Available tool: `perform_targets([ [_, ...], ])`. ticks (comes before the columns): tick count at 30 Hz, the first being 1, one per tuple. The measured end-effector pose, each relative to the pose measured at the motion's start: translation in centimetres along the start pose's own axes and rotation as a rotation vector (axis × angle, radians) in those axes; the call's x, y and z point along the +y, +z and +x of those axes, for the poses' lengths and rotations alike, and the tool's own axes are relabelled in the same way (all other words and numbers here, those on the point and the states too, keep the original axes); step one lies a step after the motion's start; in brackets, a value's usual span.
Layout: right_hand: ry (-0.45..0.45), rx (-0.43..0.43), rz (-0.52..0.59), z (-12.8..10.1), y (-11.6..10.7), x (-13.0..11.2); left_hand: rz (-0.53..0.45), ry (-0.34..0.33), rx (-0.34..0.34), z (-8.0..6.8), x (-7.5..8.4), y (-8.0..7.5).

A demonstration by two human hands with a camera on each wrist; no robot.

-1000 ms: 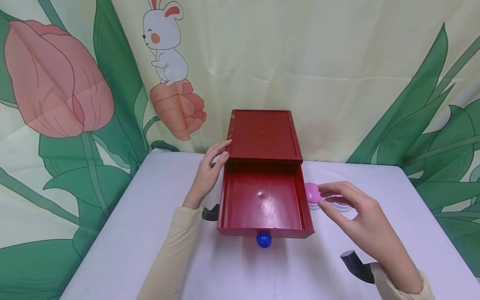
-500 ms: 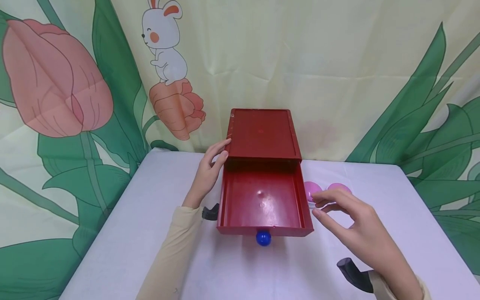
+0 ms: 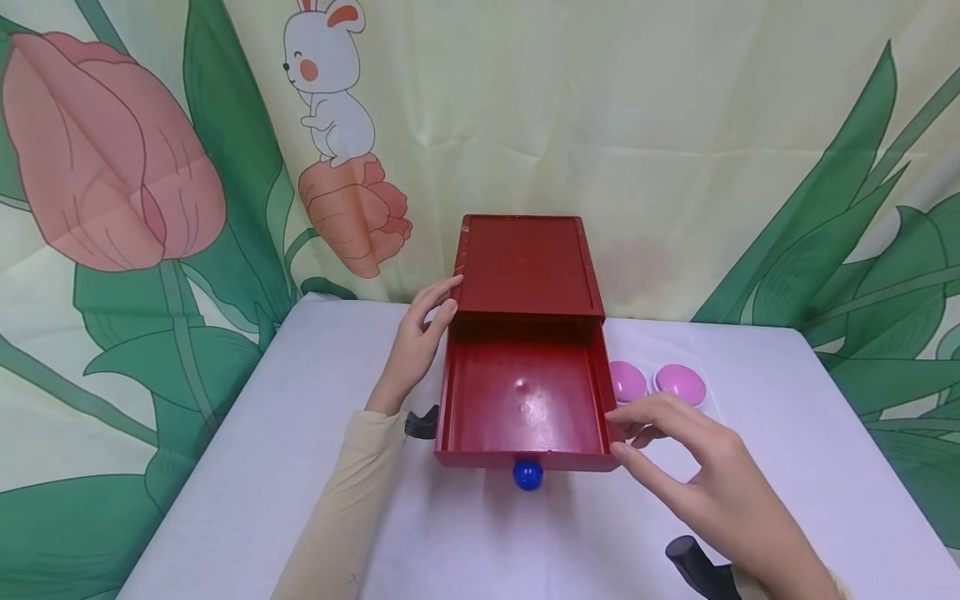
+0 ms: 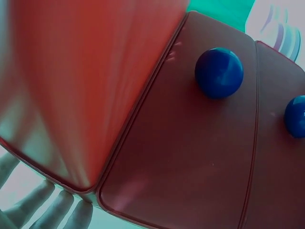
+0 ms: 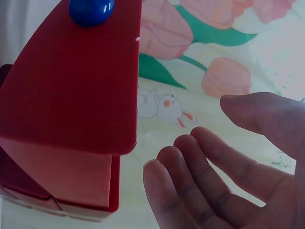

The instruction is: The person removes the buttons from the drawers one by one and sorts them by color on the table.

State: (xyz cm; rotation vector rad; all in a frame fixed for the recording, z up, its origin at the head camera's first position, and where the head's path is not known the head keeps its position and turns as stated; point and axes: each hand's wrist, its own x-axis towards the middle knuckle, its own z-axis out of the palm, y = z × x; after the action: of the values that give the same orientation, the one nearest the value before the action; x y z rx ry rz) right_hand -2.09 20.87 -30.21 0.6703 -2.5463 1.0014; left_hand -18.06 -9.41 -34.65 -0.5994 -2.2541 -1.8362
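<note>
A small red drawer cabinet (image 3: 525,265) stands at the back of the table, its top drawer (image 3: 517,400) pulled out with nothing inside. A round blue knob (image 3: 528,476) sits on the drawer's front. My left hand (image 3: 411,350) rests its extended fingers against the cabinet's left side; in the left wrist view those fingers (image 4: 52,205) lie along it. My right hand (image 3: 705,475) is beside the drawer's front right corner, fingers loosely bent and thumb apart, holding nothing. A gap separates it from the drawer (image 5: 81,81) in the right wrist view.
Two pink domed discs, the nearer one (image 3: 627,382) partly behind the drawer and the other (image 3: 681,384) farther right, sit on the white tabletop (image 3: 300,417). A printed curtain (image 3: 637,167) hangs close behind the cabinet. Other blue-knobbed drawer fronts (image 4: 281,176) show below.
My right hand has moved left and toward me, from beside the pink discs to the drawer's front right corner. The left hand, drawer and cabinet have stayed put.
</note>
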Motion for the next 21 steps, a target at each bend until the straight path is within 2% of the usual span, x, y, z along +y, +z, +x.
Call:
perform_targets([
  [5, -0.011, -0.008, 0.012, -0.2, 0.4, -0.3, 0.007, 0.005, 0.004, 0.0, 0.1, 0.1],
  [14, 0.101, -0.038, 0.044, -0.7, 1.4, -0.9, 0.012, 0.01, 0.007, 0.0, 0.1, 0.2],
  [21, 0.121, -0.086, 0.044, -1.2, 1.8, -1.4, 0.001, 0.002, 0.012, 0.0, 0.0, 0.2],
])
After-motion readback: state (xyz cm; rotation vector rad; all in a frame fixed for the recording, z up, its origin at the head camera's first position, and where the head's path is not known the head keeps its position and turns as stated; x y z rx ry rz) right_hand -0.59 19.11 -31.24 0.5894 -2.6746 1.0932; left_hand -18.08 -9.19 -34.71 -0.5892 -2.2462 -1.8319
